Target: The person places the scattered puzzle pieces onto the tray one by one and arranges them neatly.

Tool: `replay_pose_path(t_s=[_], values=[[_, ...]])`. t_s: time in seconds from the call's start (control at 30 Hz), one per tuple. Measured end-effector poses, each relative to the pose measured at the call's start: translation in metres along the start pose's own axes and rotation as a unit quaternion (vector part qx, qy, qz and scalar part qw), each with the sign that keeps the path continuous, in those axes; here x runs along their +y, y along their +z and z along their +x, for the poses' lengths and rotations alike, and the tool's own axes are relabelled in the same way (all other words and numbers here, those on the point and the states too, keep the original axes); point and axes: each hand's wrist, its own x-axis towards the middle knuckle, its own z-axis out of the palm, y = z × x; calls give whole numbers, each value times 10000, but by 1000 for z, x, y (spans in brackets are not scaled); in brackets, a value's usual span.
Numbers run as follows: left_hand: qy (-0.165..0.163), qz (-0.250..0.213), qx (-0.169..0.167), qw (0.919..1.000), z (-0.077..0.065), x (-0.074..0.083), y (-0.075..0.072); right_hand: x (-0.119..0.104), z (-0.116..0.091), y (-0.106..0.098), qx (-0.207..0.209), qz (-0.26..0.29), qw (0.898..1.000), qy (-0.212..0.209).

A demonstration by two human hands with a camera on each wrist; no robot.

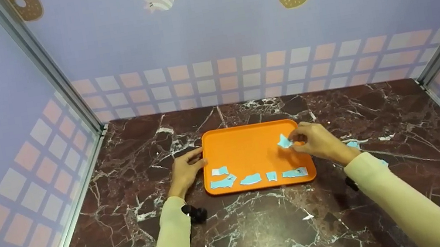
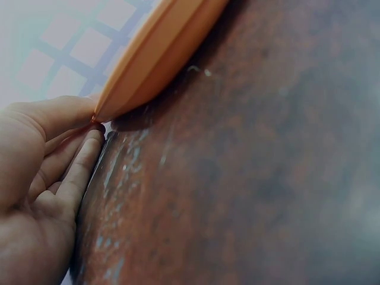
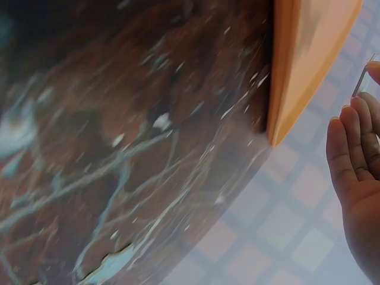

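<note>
An orange tray [image 1: 249, 143] lies on the dark marbled table. At its left edge, my left hand [image 1: 185, 171] pinches the rim, thumb above and fingers beneath in the left wrist view. Over the tray's right side, my right hand [image 1: 315, 140] holds a torn light-blue paper piece [image 1: 284, 141] between thumb and fingertips. Along the tray's near edge lie several more torn pieces, among them a long one [image 1: 223, 181] at left, a small one [image 1: 271, 176] and a printed one [image 1: 294, 172] at right. A white-and-blue scrap [image 1: 219, 171] sits just above the left one.
Right of the tray, a blue paper piece [image 1: 353, 144] lies on the table, and another [image 1: 383, 163] shows beside the right sleeve. A black wrist device [image 1: 195, 214] is strapped to the left sleeve. Patterned walls [image 1: 231, 29] stand behind and on both sides.
</note>
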Motion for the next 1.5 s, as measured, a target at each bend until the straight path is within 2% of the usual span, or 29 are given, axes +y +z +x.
replay_pose_path(t_s=[0.37, 0.63, 1.0, 1.23, 1.5], values=[[111, 45, 7, 9999, 1, -1, 0, -22, 17, 19, -255, 114, 9991, -328], [43, 55, 60, 10000, 2, -2, 2, -32, 27, 33, -457, 152, 9971, -593], [13, 8, 66, 10000, 1, -2, 1, -37, 32, 51, -687, 85, 9951, -702], [-46, 22, 28, 10000, 1, -1, 1, -38, 35, 61, -735, 62, 9931, -917], [-117, 10, 27, 9999, 1, -1, 1, -45, 40, 69, -973, 51, 9924, -756]])
